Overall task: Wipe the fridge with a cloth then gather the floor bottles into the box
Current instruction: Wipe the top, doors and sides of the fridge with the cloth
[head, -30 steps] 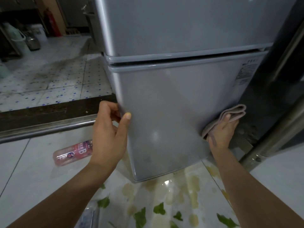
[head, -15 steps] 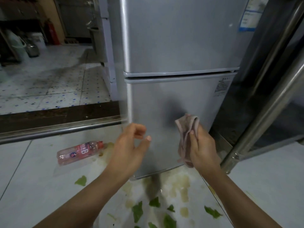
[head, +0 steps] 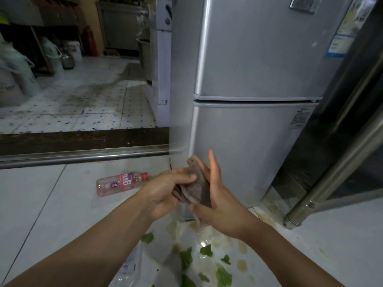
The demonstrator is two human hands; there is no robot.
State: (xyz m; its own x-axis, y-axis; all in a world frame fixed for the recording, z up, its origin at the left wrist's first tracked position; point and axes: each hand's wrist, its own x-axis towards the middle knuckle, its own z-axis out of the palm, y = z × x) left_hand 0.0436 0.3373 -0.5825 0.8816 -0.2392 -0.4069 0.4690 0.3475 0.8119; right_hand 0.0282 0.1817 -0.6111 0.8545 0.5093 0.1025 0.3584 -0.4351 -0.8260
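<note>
A: Nearest the camera, low in view: a clear plastic bottle (head: 129, 268) lies on the white tile floor (head: 41, 214) between the forearms, partly cut off by the frame edge. Green leaf scraps (head: 223, 276) and yellowish stains (head: 241, 265) are scattered just right of it.

B: Hands?

A: Both meet in front of the fridge's lower door. The left hand (head: 163, 193) has its fingers curled over the cloth (head: 196, 189), gripping it from the left. The right hand (head: 217, 201) cups the cloth from the right and underneath, its fingers fairly straight with one pointing up and the thumb below. The cloth is brownish-pink, bunched between the two palms, off the fridge; a strip of it dangles below the right hand.

B: Other bottles?

A: One pink-labelled bottle (head: 121, 183) lies on its side on the floor, left of the hands, near the fridge's lower left corner. No box in view.

B: Behind that?

A: The silver fridge (head: 248, 69), two doors, upright; stickers (head: 339, 44) at its upper right edge. A steel pole (head: 335, 168) slants across on the right, its foot on the tile. A metal threshold rail (head: 83, 156) runs along on the left. Beyond it lies a speckled floor (head: 83, 104), with pale bins (head: 18, 73) and a red extinguisher (head: 90, 41) at the far back, blurred.
</note>
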